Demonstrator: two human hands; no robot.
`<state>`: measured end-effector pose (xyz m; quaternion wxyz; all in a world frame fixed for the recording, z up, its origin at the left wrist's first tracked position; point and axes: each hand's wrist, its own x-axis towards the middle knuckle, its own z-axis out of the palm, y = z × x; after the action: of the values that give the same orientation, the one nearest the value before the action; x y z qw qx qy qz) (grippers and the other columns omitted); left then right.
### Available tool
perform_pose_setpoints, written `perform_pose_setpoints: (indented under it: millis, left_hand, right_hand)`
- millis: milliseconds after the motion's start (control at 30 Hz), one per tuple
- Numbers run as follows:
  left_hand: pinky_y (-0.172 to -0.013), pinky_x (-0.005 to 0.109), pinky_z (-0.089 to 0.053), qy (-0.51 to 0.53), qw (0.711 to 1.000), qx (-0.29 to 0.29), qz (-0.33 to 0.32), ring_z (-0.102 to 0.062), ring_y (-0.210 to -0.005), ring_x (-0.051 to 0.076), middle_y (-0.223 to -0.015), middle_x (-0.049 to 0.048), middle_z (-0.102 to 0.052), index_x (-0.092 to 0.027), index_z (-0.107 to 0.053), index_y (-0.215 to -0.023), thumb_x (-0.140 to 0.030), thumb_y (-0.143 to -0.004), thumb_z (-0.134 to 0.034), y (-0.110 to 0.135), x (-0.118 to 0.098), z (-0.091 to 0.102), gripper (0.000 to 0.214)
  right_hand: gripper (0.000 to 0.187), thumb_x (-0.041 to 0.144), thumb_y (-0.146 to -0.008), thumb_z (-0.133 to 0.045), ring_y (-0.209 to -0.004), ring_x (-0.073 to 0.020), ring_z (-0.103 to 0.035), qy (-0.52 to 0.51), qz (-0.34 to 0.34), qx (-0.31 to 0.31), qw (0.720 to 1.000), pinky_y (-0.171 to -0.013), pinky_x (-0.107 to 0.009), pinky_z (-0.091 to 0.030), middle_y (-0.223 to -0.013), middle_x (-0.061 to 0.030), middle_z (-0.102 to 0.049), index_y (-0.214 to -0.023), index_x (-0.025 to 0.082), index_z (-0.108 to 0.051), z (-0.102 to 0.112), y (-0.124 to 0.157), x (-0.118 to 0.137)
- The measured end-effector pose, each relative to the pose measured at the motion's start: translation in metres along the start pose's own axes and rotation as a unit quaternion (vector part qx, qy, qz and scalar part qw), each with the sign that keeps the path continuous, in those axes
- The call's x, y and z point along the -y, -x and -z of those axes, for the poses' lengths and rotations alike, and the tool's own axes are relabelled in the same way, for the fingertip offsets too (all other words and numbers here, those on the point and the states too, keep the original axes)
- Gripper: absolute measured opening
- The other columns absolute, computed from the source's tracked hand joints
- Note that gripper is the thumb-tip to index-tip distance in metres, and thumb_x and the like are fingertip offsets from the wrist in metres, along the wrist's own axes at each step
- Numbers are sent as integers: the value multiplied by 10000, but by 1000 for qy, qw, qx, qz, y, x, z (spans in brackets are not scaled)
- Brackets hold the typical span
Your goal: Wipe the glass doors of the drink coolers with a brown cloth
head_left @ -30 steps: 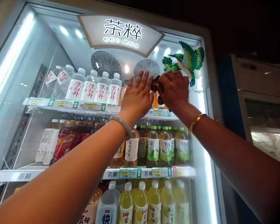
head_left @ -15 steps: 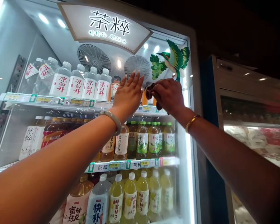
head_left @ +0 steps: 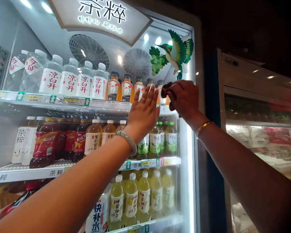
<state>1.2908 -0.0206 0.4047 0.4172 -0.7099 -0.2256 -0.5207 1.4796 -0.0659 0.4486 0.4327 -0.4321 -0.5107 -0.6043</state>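
Note:
Raised in front of the drinks fridge is my left hand (head_left: 144, 108), palm toward the glass door, fingers outstretched and holding nothing. It looks laid flat on the glass, over the upper shelf edge. My right hand (head_left: 183, 98) is just to its right, fingers closed round a small dark brown bunched thing (head_left: 165, 90), perhaps cloth; its exact kind is unclear. Behind the hands, amber bottles (head_left: 126, 89) stand on the upper shelf and green tea bottles (head_left: 155, 139) one shelf below. A bird sticker (head_left: 176, 56) decorates the glass above my right hand.
Clear water bottles (head_left: 70, 77) line the upper left shelf. Red-labelled bottles (head_left: 45, 140) stand below them, and yellow drinks (head_left: 131, 197) fill the lower shelf. The lit sign (head_left: 106, 30) hangs at the top. Another chiller (head_left: 259, 113) with packaged goods stands to the right.
The view has shifted closer and a little to the right. Against the shelves, my left hand has moved right and lower, uncovering several amber bottles. My right hand still grips the brown thing.

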Motion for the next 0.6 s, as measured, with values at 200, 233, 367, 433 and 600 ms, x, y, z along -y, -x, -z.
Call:
perform_pose_setpoints:
  millis: [200, 233, 367, 433, 600]
  left_hand:
    - [-1350, 545, -43, 1, 1000, -6, 1, -139, -1622, 280, -1722, 114, -222, -124, -253, -1640, -305, -1039, -318, 4, -2, 0, 631]
    - [-1349, 549, -42, 2, 1000, -4, 0, -134, -1622, 280, -1721, 116, -224, -118, -256, -1637, -303, -1041, -315, 3, -2, 1, 627]
    - [-1349, 544, -87, 9, 1000, -1, 9, -161, -1617, 266, -1712, 97, -253, -142, -290, -1629, -289, -1051, -286, 2, -4, 3, 597]
    - [-1350, 538, -92, 5, 1000, 1, 13, -172, -1615, 268, -1711, 96, -255, -140, -294, -1628, -272, -1049, -285, 3, -4, 4, 595]
    - [-1351, 547, -84, 5, 1000, 9, 3, -126, -1623, 274, -1724, 117, -201, -123, -243, -1644, -246, -1028, -337, 10, -6, 4, 636]
  right_hand:
    - [225, 369, -979, -534, -1125, -362, -580, 47, -188, -42, 980, -846, -491, -434, -1228, -136, -687, -1012, 218, -697, 4, 43, -3]
    - [231, 378, -983, -528, -1122, -358, -581, 43, -175, -34, 983, -853, -497, -434, -1219, -135, -692, -1008, 226, -701, 5, 49, 11]
    - [291, 400, -1026, -461, -1183, -311, -580, 4, -31, -1, 999, -963, -493, -418, -1288, -82, -699, -1133, 276, -702, 5, 46, 49]
    - [304, 401, -1038, -447, -1203, -284, -586, -16, 24, 7, 1000, -990, -465, -413, -1313, -54, -699, -1151, 287, -705, 5, 36, 38]
    - [258, 356, -988, -496, -1127, -340, -595, 17, -117, -50, 992, -905, -484, -404, -1207, -147, -712, -1029, 229, -717, 5, 52, 5]
